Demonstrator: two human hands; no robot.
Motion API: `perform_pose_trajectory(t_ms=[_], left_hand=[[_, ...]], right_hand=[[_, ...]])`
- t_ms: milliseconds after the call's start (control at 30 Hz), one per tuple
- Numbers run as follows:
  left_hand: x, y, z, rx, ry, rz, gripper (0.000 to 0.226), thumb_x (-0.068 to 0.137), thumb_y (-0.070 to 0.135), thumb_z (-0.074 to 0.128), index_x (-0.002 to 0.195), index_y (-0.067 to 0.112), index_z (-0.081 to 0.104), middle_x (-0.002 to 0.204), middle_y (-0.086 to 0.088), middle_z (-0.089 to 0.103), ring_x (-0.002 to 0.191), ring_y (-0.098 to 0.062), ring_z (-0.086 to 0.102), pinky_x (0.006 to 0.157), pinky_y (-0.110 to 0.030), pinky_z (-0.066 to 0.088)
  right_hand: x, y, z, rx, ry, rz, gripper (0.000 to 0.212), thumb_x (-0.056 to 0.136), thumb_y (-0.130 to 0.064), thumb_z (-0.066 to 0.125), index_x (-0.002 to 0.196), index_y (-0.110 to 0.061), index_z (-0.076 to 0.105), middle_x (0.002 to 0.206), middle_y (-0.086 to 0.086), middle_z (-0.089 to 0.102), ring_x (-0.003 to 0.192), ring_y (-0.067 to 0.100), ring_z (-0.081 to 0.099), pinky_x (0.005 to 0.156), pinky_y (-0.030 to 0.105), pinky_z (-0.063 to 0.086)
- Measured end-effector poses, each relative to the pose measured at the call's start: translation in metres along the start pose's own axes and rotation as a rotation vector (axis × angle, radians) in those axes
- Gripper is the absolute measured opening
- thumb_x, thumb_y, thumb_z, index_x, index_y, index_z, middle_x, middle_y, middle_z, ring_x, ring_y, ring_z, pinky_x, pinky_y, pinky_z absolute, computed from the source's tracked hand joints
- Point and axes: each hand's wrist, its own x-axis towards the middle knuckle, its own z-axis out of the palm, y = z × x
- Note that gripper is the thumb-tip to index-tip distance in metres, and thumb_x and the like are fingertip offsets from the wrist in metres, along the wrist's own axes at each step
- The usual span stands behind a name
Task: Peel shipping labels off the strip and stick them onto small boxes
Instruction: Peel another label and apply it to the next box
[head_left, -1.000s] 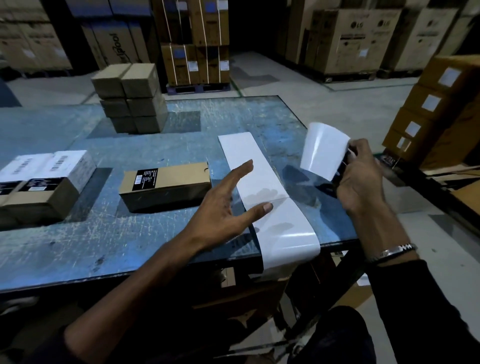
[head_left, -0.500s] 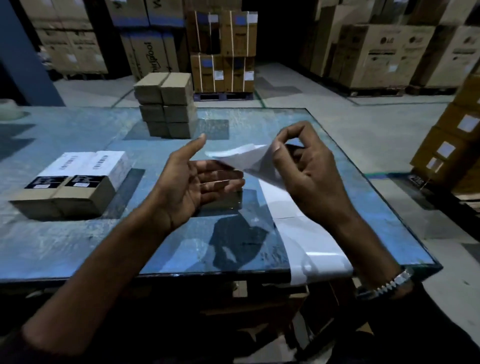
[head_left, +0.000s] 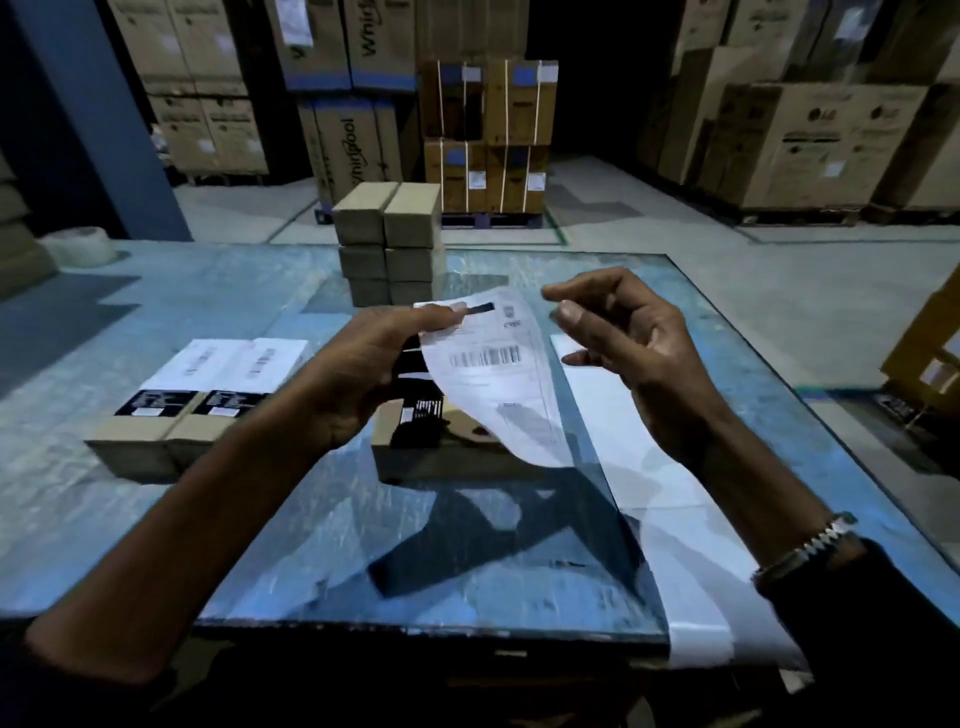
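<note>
On the counter (head_left: 156, 519) a small box (head_left: 447, 447) lies near the middle, just before the person. Above it the left hand (head_left: 358, 374) pinches the top edge of a shipping label (head_left: 493, 374), which hangs over the box; the right hand (head_left: 634, 338) hovers just right of the label, apart from it. Right of the box the strip (head_left: 654, 493) runs along the counter and droops over the near edge. Left of the box two labelled boxes (head_left: 197, 410) lie side by side, touching. Behind, toward the far edge, stands a stack of boxes (head_left: 389, 244), two abreast. At the far left corner sits a tape roll (head_left: 78, 249). Beyond the counter, large cartons (head_left: 810, 140) stand on the floor.
</note>
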Motion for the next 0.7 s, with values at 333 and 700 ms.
perform_pose_trajectory(t_ms=[333,700], left_hand=[[0.052,-0.015,-0.009,0.075,-0.15,0.028,0.033,0.095,0.036,0.068,0.112,0.011,0.082,0.111,-0.01,0.081,0.102,-0.024,0.077,0.091,-0.037,0.06],[0.068,-0.031,-0.024,0.092,-0.22,0.042,0.031,0.089,0.04,0.069,0.085,0.014,0.086,0.104,-0.012,0.082,0.097,-0.023,0.079,0.089,-0.034,0.062]], right_hand=[[0.032,0.032,0.003,-0.152,-0.216,0.267,0.062,0.084,-0.051,0.086,0.138,-0.038,0.056,0.085,0.0,0.076,0.079,0.017,0.068,0.066,0.034,0.05],[0.027,0.021,-0.017,-0.112,-0.54,0.533,0.092,0.073,-0.012,0.089,0.15,-0.043,0.048,0.069,0.016,0.071,0.055,0.016,0.057,0.053,0.027,0.034]])
